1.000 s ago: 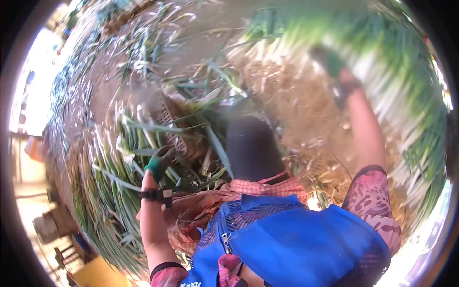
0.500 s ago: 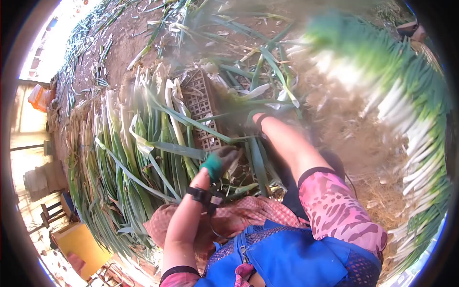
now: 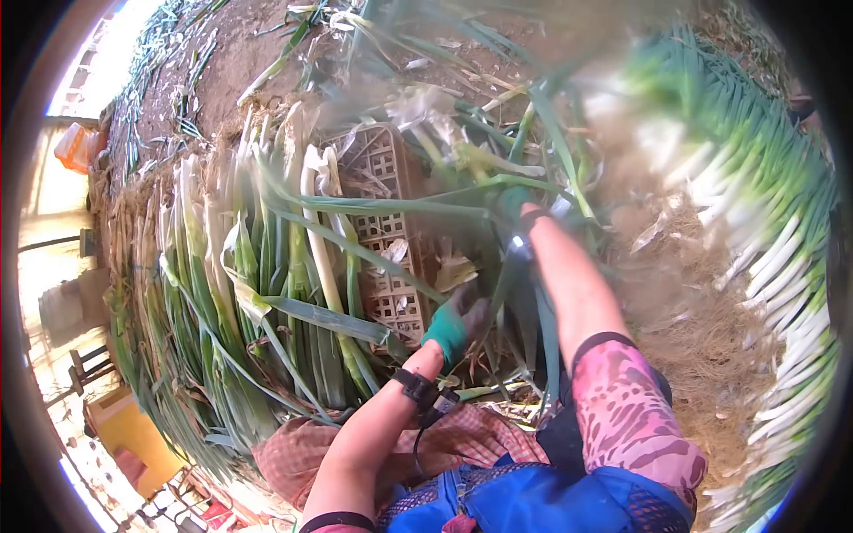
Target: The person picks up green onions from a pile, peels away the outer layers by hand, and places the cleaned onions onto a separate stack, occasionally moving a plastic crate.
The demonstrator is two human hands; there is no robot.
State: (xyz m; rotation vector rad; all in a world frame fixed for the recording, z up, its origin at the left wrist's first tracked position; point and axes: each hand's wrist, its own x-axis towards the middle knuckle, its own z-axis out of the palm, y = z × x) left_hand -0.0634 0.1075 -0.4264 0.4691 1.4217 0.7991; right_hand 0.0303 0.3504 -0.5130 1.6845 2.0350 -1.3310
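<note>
My left hand (image 3: 458, 327), in a green glove with dark fingers, is beside the lower right edge of an upturned plastic crate (image 3: 385, 226). Its fingers are bent, and whatever they hold, if anything, is hidden. Further right and forward, my right hand (image 3: 514, 202), also in a green glove, is blurred among long green leaves, its fingers unclear. Those leaves (image 3: 391, 206) stretch leftward from it over the crate. Left of the crate lies a thick pile of untrimmed green onions (image 3: 240, 293) with pale stalks and dry outer leaves.
A long curved row of cleaned green onions (image 3: 760, 231) lies on the right, white ends inward. Root and straw debris (image 3: 702, 329) covers the ground beside it. Loose leaves are scattered ahead. An orange and white object (image 3: 77, 147) and a yellow box (image 3: 133, 435) are at the far left.
My left hand has moved to the right, away from the pile. My right hand has also shifted right and slightly forward. The camera view has shifted a little.
</note>
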